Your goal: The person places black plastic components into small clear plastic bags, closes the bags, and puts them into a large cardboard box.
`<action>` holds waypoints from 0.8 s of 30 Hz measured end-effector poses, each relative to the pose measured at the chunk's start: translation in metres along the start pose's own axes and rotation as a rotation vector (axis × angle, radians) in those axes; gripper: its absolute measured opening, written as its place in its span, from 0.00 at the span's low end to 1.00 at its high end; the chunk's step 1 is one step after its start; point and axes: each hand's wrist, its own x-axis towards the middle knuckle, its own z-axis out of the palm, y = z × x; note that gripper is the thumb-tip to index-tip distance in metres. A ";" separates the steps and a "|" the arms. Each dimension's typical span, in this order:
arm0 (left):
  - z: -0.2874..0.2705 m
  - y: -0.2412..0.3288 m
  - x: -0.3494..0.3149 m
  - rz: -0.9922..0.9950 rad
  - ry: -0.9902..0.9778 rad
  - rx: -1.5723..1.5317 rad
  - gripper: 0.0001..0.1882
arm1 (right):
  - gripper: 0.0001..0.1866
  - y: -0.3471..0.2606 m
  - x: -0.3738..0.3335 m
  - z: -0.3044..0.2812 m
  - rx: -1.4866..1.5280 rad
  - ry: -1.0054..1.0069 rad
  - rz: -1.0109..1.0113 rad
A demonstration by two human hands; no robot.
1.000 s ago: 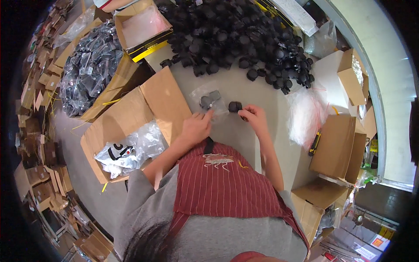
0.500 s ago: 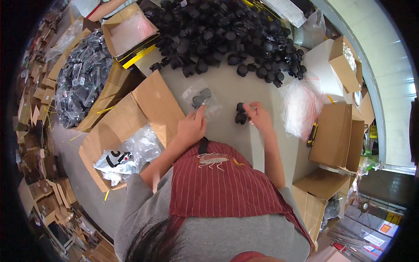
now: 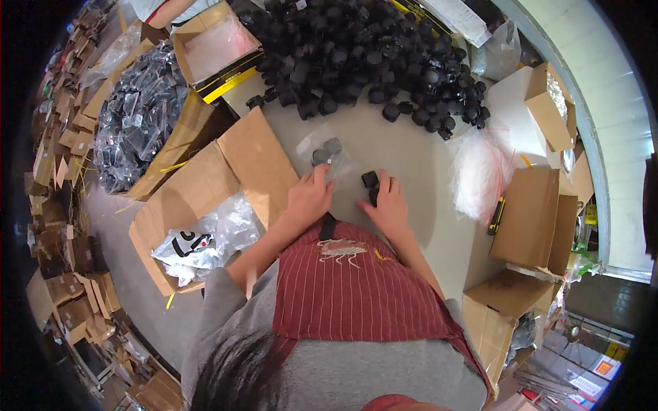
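Observation:
A clear plastic bag (image 3: 345,164) lies on the pale tabletop with a small dark rounded part (image 3: 327,152) in it, just beyond my left hand. My left hand (image 3: 310,197) touches the bag's near edge, index finger stretched out and thumb apart. To its right, my right hand (image 3: 388,205) curls round a pair of small black plastic parts (image 3: 371,180), thumb on the near left side and fingers on the right. The hand partly covers the nearer part. A large heap of similar black rounded parts (image 3: 343,61) spreads across the far side of the table.
An open carton (image 3: 256,147) with crumpled plastic stands at left, beyond it a carton of bagged dark parts (image 3: 140,116). Clear bags (image 3: 476,175), a black-and-yellow cutter (image 3: 497,215) and a brown carton (image 3: 524,216) are at right. Another person's arm (image 3: 168,12) shows far left.
My right hand has moved left and nearer to me, drawing the pair of black parts along. My left index finger has pulled back to the bag's edge. The whole view has shifted slightly.

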 end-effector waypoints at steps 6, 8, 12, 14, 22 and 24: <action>0.005 -0.006 0.002 0.069 0.000 0.059 0.12 | 0.28 0.025 -0.004 0.006 0.430 -0.102 0.141; 0.006 -0.007 0.002 0.075 -0.038 0.074 0.11 | 0.26 0.027 -0.004 0.004 0.539 -0.113 0.182; 0.009 -0.007 0.004 0.122 -0.014 0.034 0.10 | 0.24 0.026 0.000 -0.006 0.778 -0.144 0.155; 0.009 -0.007 0.005 0.114 -0.012 0.019 0.09 | 0.25 0.029 0.006 -0.010 0.785 -0.106 0.049; 0.005 -0.007 0.008 0.120 -0.009 0.039 0.09 | 0.20 0.034 0.036 -0.034 1.735 -0.293 0.363; 0.000 0.001 0.012 0.066 -0.059 0.045 0.08 | 0.21 0.033 0.036 -0.029 1.762 -0.485 0.396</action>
